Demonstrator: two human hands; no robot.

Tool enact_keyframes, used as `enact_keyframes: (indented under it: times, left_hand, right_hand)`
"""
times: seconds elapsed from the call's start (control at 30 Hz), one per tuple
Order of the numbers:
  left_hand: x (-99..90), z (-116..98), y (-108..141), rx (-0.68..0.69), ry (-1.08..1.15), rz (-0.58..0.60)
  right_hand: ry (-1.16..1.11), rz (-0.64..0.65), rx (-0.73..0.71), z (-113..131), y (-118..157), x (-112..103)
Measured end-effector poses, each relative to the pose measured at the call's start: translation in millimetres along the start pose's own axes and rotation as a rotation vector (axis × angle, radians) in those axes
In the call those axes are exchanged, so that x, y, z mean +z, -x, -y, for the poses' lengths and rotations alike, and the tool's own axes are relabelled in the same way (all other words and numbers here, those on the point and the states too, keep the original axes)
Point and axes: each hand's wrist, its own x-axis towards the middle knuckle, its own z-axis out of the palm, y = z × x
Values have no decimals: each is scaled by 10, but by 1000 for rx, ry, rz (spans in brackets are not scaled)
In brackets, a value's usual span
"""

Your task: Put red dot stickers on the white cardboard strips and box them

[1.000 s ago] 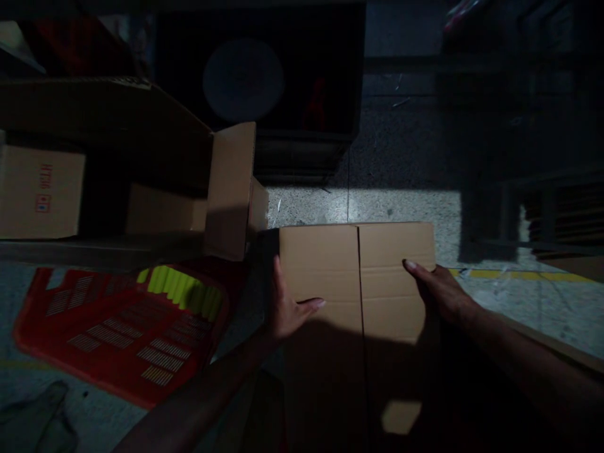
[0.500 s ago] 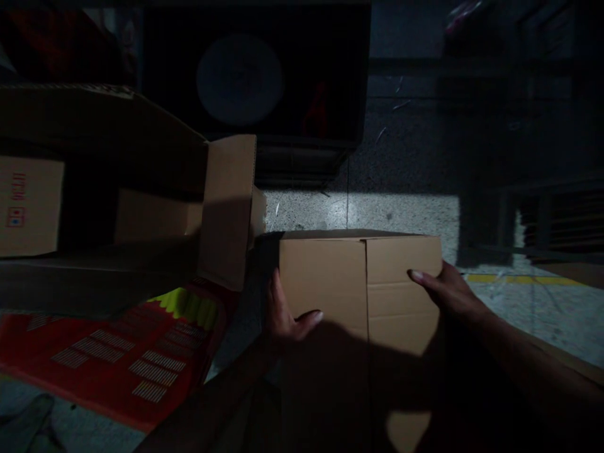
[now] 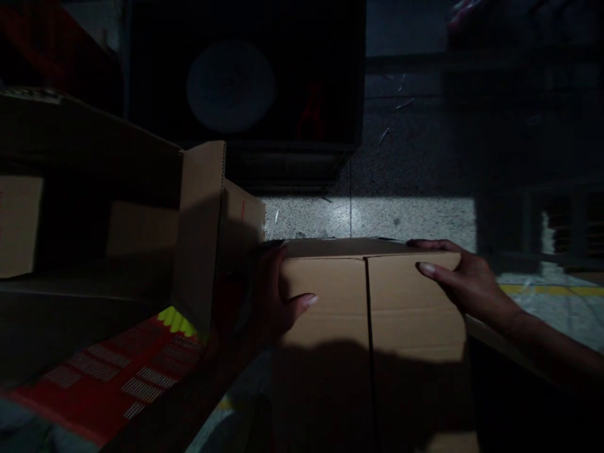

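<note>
1. closed brown corrugated carton [image 3: 406, 314]: held between both hands, just beside an open cardboard box [image 3: 198, 233]; contact with the floor cannot be told.
2. left hand [image 3: 278, 299]: spread around the carton's left edge, with the thumb laid on top.
3. right hand [image 3: 465, 283]: opened wide, with the fingers [image 3: 434, 244] now hooked over the far edge, having been moved from the top face.
4. red patterned mat [image 3: 117, 371]: partly shadowed, below the open box.

One left hand [image 3: 278, 302], one right hand [image 3: 465, 283], one taped carton [image 3: 368, 302].
Left of them: one open carton [image 3: 198, 233], one more carton [image 3: 19, 223] far left, one red mat [image 3: 108, 377] near.
</note>
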Motion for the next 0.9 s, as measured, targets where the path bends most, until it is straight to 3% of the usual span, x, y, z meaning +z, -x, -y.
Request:
enact_keyframes:
  times: [0.3,0.57,0.7,0.9]
  left_hand:
    - [7,17,-74,47,-108,22]
    - [3,4,-37,-53,18,-29]
    - [41,27,-16,-91,45,-66]
    - [58,3,-84,58,65,-124]
  right_hand:
    - [72,-36,-77,-50,-53,-3]
    - [-50,-12,-7,91,74,32]
    - [-50,-68,9,71,89,60]
    - [30,-146,-21,111,104,102]
